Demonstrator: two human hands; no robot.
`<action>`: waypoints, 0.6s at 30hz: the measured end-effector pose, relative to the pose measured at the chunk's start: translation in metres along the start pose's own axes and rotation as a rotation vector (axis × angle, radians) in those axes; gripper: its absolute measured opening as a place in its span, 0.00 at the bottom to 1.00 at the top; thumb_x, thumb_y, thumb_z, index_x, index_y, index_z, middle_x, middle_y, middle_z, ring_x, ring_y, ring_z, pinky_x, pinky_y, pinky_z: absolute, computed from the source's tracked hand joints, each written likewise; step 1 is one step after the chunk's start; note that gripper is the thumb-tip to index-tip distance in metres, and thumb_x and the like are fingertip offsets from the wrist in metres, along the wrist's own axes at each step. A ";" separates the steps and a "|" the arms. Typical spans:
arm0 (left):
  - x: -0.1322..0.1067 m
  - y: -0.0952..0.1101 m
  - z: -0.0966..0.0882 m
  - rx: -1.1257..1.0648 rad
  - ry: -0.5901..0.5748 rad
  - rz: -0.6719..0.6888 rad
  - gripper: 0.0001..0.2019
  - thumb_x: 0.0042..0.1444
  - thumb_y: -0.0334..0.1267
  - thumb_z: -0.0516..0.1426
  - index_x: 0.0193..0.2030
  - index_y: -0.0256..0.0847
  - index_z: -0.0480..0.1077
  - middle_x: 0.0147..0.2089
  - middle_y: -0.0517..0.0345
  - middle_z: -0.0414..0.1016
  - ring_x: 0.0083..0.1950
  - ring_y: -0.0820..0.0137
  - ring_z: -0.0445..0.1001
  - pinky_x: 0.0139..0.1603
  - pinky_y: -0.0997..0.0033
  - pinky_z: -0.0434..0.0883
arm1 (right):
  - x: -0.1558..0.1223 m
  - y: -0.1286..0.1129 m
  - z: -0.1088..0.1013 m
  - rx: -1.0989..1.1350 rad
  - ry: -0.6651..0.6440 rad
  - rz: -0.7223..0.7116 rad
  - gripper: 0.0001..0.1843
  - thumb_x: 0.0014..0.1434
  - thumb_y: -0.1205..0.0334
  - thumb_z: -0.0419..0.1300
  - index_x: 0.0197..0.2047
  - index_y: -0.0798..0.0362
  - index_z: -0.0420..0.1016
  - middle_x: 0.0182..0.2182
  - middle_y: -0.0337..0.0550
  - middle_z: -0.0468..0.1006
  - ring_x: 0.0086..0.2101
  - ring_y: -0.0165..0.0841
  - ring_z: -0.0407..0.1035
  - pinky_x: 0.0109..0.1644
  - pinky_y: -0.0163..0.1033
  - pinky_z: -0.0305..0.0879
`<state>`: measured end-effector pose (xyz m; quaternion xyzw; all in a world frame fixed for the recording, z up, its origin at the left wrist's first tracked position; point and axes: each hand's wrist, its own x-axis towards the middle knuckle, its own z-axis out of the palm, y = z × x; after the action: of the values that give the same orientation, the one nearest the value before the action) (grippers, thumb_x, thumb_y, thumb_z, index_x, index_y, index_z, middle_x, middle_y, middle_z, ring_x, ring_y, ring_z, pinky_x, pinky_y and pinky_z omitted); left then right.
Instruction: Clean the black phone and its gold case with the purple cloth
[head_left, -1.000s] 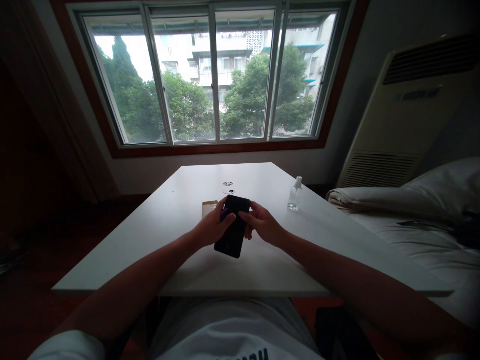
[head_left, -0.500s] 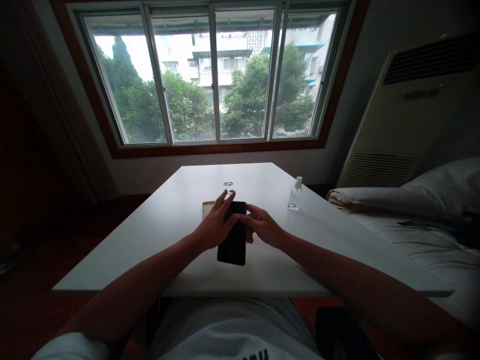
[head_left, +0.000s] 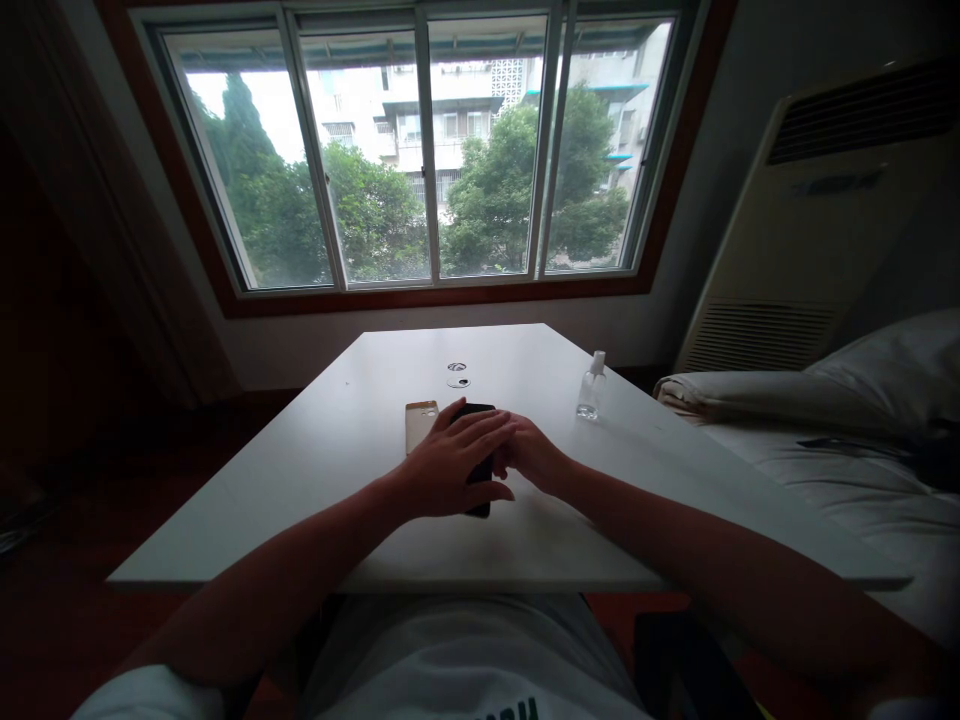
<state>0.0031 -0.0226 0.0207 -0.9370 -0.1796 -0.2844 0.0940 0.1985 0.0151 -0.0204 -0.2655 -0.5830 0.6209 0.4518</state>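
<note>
A black phone point(head_left: 480, 470) lies flat on the white table point(head_left: 337, 470), mostly covered. My left hand point(head_left: 448, 462) rests on top of it with the fingers stretched out flat. My right hand point(head_left: 534, 456) sits at the phone's right edge, its fingers tucked under my left fingertips and mostly hidden. A small tan, phone-shaped thing point(head_left: 418, 422) lies just left of the phone, beside my left hand.
A small clear bottle with a white cap point(head_left: 591, 388) stands at the right of the table. Two small round things point(head_left: 457, 375) lie beyond the phone. A bed with pale bedding point(head_left: 825, 420) is at the right; a wide window is behind the table.
The phone was held tilted up in both hands; it has come down flat on the table. My left hand has spread flat over it.
</note>
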 end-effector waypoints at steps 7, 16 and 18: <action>-0.004 -0.003 -0.004 -0.027 0.195 -0.119 0.19 0.67 0.45 0.54 0.62 0.45 0.69 0.62 0.51 0.72 0.62 0.60 0.69 0.67 0.50 0.61 | 0.006 -0.009 -0.003 0.105 0.244 0.013 0.12 0.60 0.57 0.63 0.39 0.57 0.69 0.19 0.38 0.71 0.18 0.28 0.64 0.20 0.32 0.61; -0.006 -0.010 0.009 -0.043 0.034 -0.285 0.24 0.65 0.49 0.55 0.64 0.42 0.68 0.63 0.46 0.69 0.61 0.54 0.68 0.62 0.48 0.66 | 0.011 -0.007 -0.021 0.056 0.465 -0.047 0.14 0.59 0.55 0.64 0.40 0.55 0.67 0.20 0.39 0.72 0.19 0.30 0.67 0.20 0.32 0.64; -0.006 -0.008 0.007 -0.070 -0.004 -0.255 0.23 0.65 0.49 0.55 0.64 0.43 0.68 0.63 0.47 0.69 0.60 0.55 0.69 0.61 0.49 0.67 | 0.010 -0.004 -0.015 0.001 0.410 -0.069 0.17 0.59 0.54 0.63 0.46 0.55 0.68 0.20 0.38 0.73 0.18 0.30 0.67 0.19 0.33 0.64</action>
<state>-0.0007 -0.0151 0.0123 -0.9099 -0.2873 -0.2984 0.0239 0.2081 0.0305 -0.0177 -0.3658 -0.4873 0.5385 0.5820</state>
